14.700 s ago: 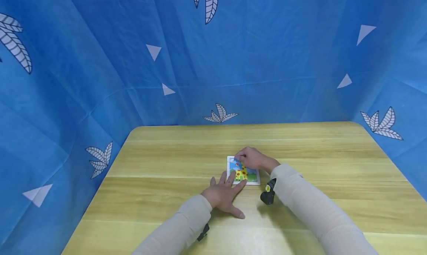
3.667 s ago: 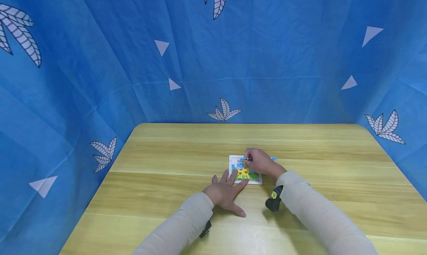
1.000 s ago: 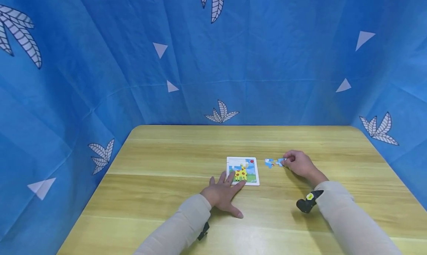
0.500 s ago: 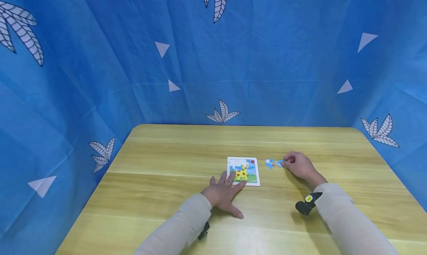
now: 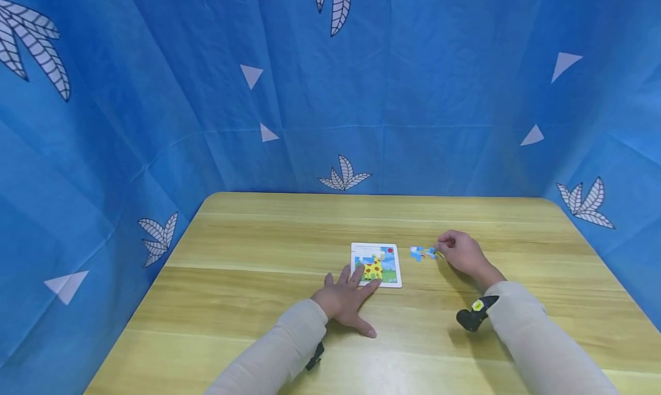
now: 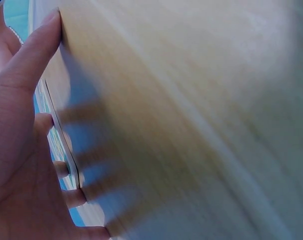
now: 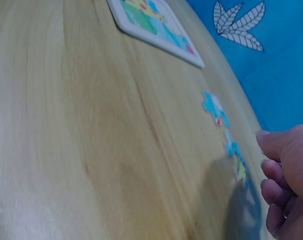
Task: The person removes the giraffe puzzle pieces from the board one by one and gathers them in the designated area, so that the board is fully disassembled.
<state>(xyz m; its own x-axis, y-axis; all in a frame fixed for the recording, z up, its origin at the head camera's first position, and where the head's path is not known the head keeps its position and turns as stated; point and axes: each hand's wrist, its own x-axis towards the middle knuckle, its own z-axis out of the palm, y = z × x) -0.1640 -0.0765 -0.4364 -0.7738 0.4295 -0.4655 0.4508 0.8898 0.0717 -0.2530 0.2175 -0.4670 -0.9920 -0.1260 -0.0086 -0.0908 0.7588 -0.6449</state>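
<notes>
A white-framed giraffe jigsaw puzzle (image 5: 392, 267) lies on the table, its upper left part pale and bare of pieces. My left hand (image 5: 341, 303) rests flat with fingers spread, the fingertips over the puzzle's near edge. To the right of the frame, two loose blue jigsaw pieces lie side by side: one piece (image 7: 215, 109) has white and red marks, the other piece (image 7: 233, 150) has some yellow. Just right of that second piece is my right hand (image 5: 465, 254), thumb and fingers loosely bent. In the right wrist view, nothing shows between its fingertips.
The wooden table (image 5: 248, 303) reaches back to a blue curtain (image 5: 330, 85) with white leaf prints, which also hangs along both sides. A dark wrist camera (image 5: 471, 319) sits under the right sleeve.
Earlier, the right hand worked at the puzzle's upper part, which has lost pieces. It carried a piece rightward, set it beside the other and let go. The left hand stays put.
</notes>
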